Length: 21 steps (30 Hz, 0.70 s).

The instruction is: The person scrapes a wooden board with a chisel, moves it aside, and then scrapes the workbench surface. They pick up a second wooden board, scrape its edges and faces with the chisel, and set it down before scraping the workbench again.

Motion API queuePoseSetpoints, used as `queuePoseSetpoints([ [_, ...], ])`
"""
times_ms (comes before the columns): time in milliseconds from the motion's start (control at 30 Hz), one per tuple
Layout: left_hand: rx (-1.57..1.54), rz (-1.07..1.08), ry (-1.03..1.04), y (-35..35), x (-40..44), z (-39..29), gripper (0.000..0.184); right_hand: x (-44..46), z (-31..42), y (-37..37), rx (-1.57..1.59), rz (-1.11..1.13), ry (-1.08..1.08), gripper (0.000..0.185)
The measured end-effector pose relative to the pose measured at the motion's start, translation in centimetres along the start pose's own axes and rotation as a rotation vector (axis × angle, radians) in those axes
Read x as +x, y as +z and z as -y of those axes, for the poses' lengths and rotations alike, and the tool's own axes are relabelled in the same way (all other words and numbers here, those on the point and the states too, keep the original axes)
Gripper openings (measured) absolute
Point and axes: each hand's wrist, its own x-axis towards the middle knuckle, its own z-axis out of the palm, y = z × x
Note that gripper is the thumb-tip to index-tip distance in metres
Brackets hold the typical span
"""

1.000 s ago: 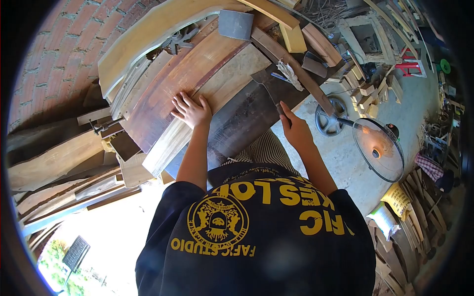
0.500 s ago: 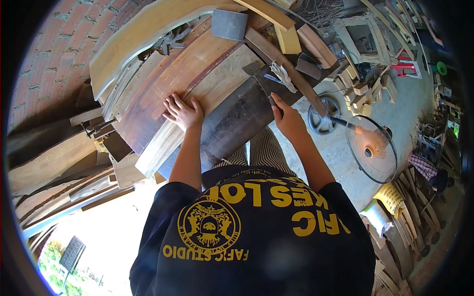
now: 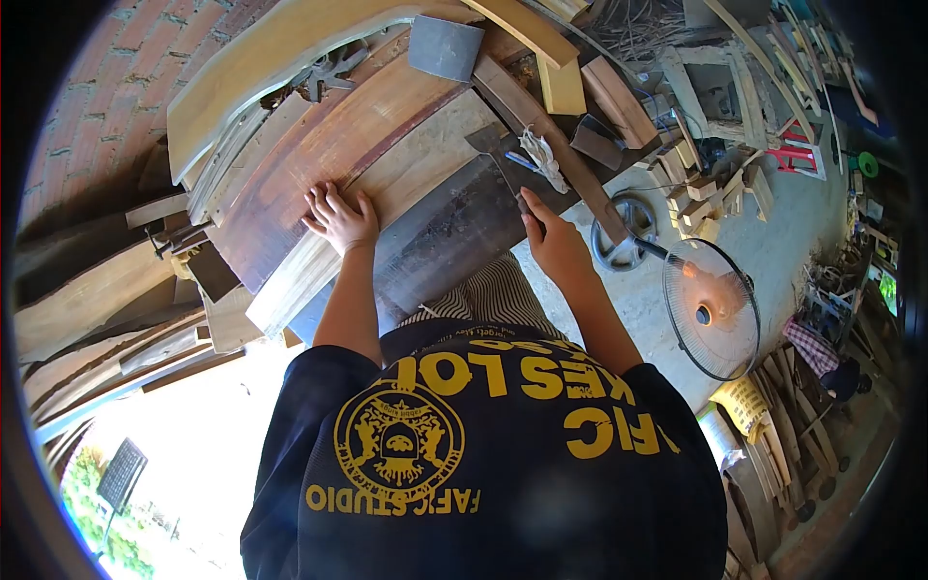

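Observation:
My left hand (image 3: 343,222) lies with fingers spread, pressing on a long pale board (image 3: 416,159) and reaching onto the reddish-brown board (image 3: 290,184) beside it. In my right hand (image 3: 556,242) is the handle of a putty knife, its flared dark blade (image 3: 491,141) resting near the far right end of the pale board. My fingers cover most of the handle. A dark, worn surface (image 3: 430,237) runs along the near side of the pale board. Beyond the blade lie a blue pen (image 3: 522,160) and a bundle of whitish strands (image 3: 543,162).
A curved grey sheet (image 3: 445,46) and a wooden bar (image 3: 541,135) lie on the bench's far side. To my right stands a fan (image 3: 710,309), near wood offcuts (image 3: 706,193). A clamp (image 3: 159,244) sits at the left end. Another person (image 3: 822,353) is far right.
The whole view has shifted slightly, the bench moving a little left. Both hands keep nearly the same places on the board and the putty knife.

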Motion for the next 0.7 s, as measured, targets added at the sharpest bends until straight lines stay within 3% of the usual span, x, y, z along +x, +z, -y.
queuePoseSetpoints([
  [267, -0.011, -0.024, -0.001, 0.3, -0.1, 0.3, 0.063, 0.5, -2.2, 0.3, -0.018, 0.015, -0.051, 0.043],
  [433, -0.012, -0.022, 0.006, 0.4, -0.1, 0.2, 0.062, 0.5, -2.8, 0.5, 0.006, -0.098, -0.146, 0.043],
  [700, -0.013, -0.031, 0.002, 0.3, 0.0, 0.4, 0.061, 1.9, -3.8, -0.1, -0.014, -0.043, -0.181, 0.042],
])
